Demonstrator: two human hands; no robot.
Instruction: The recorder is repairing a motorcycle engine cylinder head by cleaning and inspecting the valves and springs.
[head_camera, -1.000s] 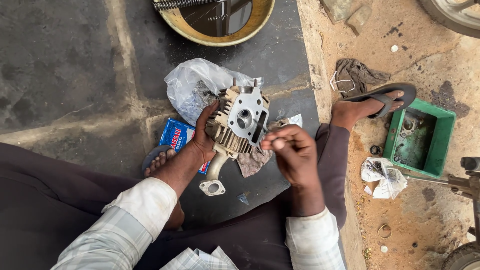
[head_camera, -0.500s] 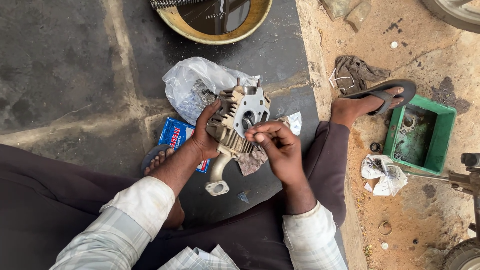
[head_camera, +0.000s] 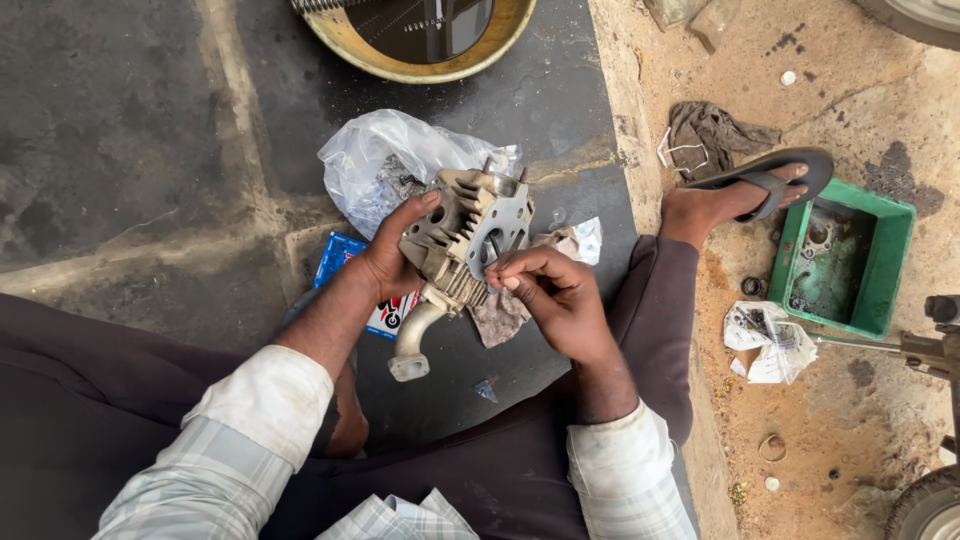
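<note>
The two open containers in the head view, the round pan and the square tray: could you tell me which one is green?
The square tray on the dirt beside the sandalled foot is green; the round pan at the top edge has a yellowish rim.

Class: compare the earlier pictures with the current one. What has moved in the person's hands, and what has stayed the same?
The finned engine part has been tilted, its flat face turning away from the camera. The right hand moved from beside it up to that face, fingertips pinched there. The left hand keeps its grip; the plastic bag, green tray and sandal stayed put.
</note>
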